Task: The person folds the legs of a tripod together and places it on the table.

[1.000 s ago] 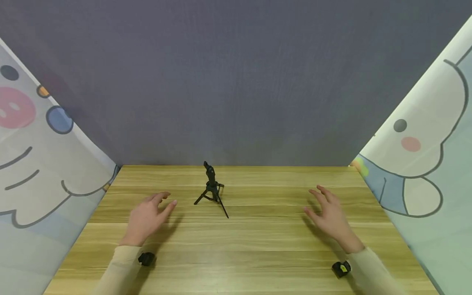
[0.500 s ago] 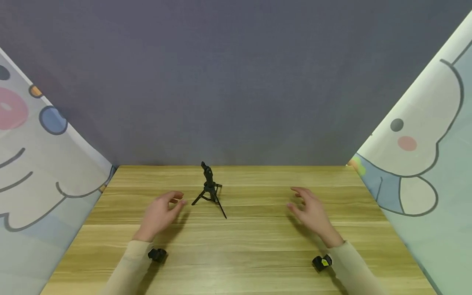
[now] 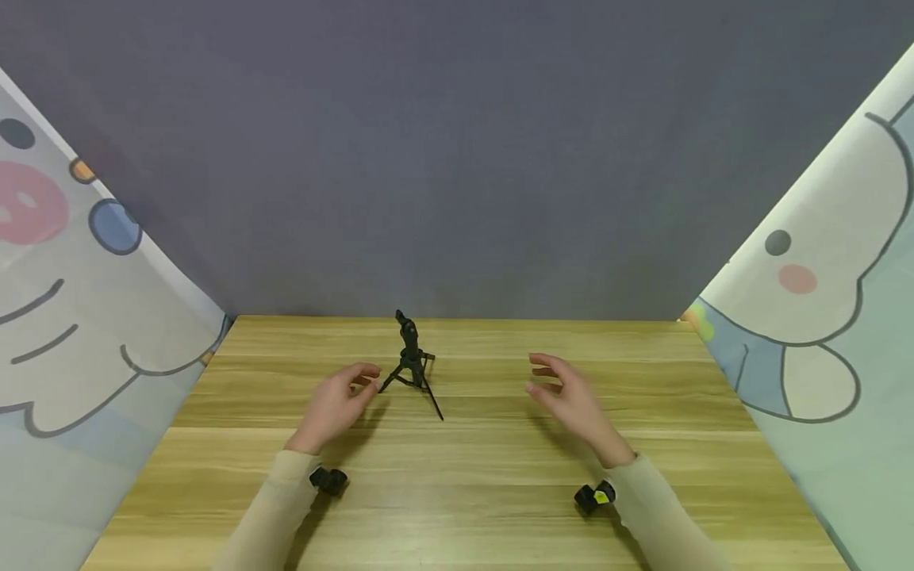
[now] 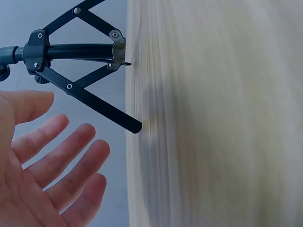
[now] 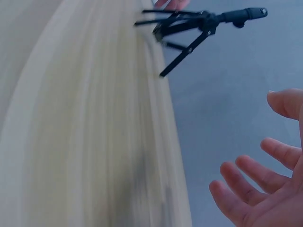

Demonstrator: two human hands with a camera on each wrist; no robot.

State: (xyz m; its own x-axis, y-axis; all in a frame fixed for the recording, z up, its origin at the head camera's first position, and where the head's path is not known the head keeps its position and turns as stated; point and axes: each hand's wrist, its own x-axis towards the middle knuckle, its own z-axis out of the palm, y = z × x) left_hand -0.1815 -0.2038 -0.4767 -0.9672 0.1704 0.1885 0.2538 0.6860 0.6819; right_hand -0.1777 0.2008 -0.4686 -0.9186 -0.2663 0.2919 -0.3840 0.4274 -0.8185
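Note:
A small black tripod [image 3: 412,361] stands on the wooden table with its three legs spread and its head leaning a little to the left. My left hand [image 3: 337,403] hovers just left of it, fingertips close to the left leg, fingers loosely bent around nothing. In the left wrist view the tripod's braces [image 4: 94,75] and riveted collar show beyond the relaxed fingers [image 4: 71,161]. My right hand [image 3: 574,403] is farther off on the right side, thumb and fingers apart and holding nothing. The right wrist view shows the tripod [image 5: 189,23] ahead of those fingers [image 5: 246,184].
The wood-grain table [image 3: 457,492] reaches back to a grey fabric wall [image 3: 457,159]. Cartoon-printed panels flank it, one on the left [image 3: 71,317] and one on the right [image 3: 807,317]. A dark camera is strapped at each wrist.
Both hands have moved inward toward the tripod, the left one rightward and the right one leftward. The tripod stays where it was on the table.

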